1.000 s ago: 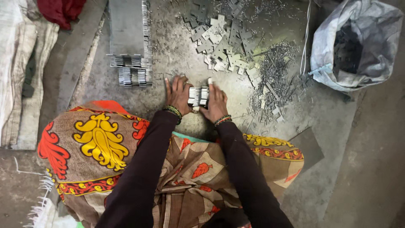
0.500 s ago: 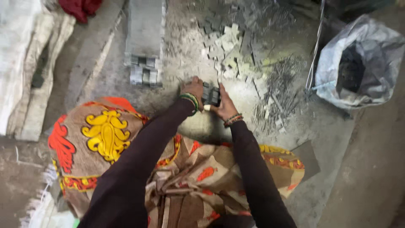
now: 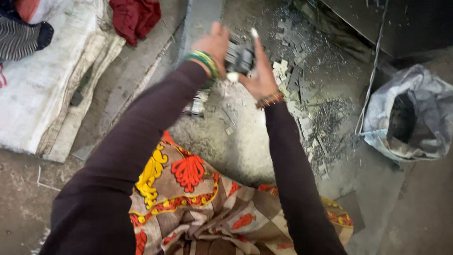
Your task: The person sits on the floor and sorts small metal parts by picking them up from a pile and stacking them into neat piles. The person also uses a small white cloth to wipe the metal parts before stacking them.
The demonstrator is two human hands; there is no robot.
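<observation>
Near the top of the head view, at about 12 o'clock, a small stack of grey metal pieces (image 3: 239, 57) is held up off the floor between two hands. The left hand (image 3: 214, 45) is seen at the 9 o'clock side of the stack, with its fingers curled and pressed against it. The right hand (image 3: 260, 75) is seen at the 4 o'clock side, with one finger stretched up along the stack and the thumb tucked under it. The stack is blurred, so the single pieces cannot be counted. Green bangles (image 3: 204, 61) are worn on the left wrist, and a thin beaded band (image 3: 269, 100) is worn on the right wrist. Dark brown sleeves (image 3: 141, 141) are seen on both arms.

At 6 o'clock, a patterned cloth (image 3: 188, 189) in brown, red and yellow is spread over the lap. At 2 o'clock from the hands, loose metal bits (image 3: 302, 94) are scattered on the dirty floor (image 3: 245, 146). At 3 o'clock, an open grey sack (image 3: 410, 118) is set on the ground. At 11 o'clock, a dark red cloth (image 3: 134, 16) is laid, and at 9 o'clock a pile of white sacks (image 3: 52, 85) is seen. A short row of stacked metal pieces (image 3: 196, 106) is lying just under the left arm.
</observation>
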